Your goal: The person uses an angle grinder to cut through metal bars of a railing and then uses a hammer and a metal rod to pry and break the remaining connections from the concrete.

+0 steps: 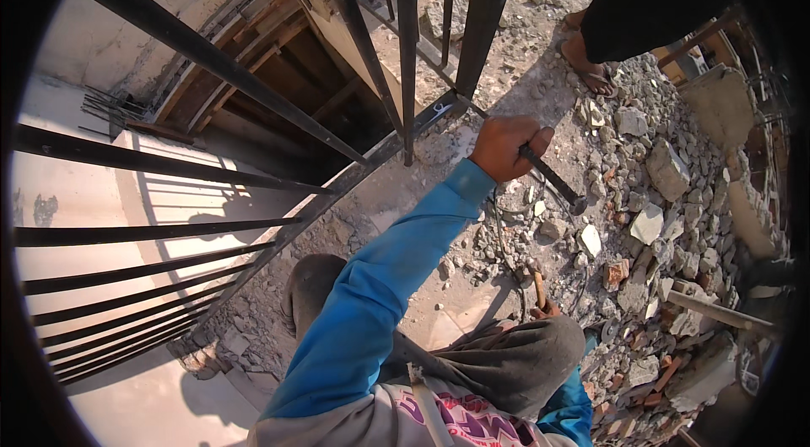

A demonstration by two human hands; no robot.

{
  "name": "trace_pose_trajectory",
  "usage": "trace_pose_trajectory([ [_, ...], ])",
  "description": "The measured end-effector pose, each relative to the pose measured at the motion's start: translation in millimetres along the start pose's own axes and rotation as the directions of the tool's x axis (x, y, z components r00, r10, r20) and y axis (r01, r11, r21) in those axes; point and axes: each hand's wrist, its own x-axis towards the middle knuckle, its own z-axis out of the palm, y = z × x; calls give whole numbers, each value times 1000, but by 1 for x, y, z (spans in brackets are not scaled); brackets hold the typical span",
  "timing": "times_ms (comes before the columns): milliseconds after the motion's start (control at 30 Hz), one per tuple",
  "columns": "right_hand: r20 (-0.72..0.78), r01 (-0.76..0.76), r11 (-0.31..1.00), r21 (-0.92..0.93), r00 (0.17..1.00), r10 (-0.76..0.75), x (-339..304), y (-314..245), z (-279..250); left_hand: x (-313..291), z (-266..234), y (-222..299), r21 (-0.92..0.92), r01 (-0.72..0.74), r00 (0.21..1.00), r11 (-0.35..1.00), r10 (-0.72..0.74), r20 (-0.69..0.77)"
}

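My left hand (509, 148), at the end of an outstretched blue sleeve, is closed round a dark metal chisel (553, 177). The chisel lies slantwise, its flattened head pointing toward the rubble. Its other end reaches the foot of the black metal railing (439, 110), at a corner post; exact contact is hard to make out. Lower down, beyond my bent knee, my right hand (550, 310) shows only in part. A wooden handle (538, 287) sticks up out of it. The knee hides most of that arm, and I cannot tell what the handle belongs to.
Broken concrete and brick rubble (666, 173) covers the right side. Past the railing on the left, a deep opening (295, 101) drops down beside pale walls. A person's sandalled foot (591, 67) stands at the upper right. A thin cable (499, 232) lies below my left hand.
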Motion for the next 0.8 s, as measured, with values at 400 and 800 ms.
trace_pose_trajectory([
  [400, -344, 679, 671, 299, 733, -587, -128, -277, -111, 34, -11, -16, -101, 79, 964, 992, -102, -247],
  [800, -394, 776, 602, 186, 620, -678, -200, -402, -78, 46, -24, -20, -127, 207, 952, 970, -230, -204],
])
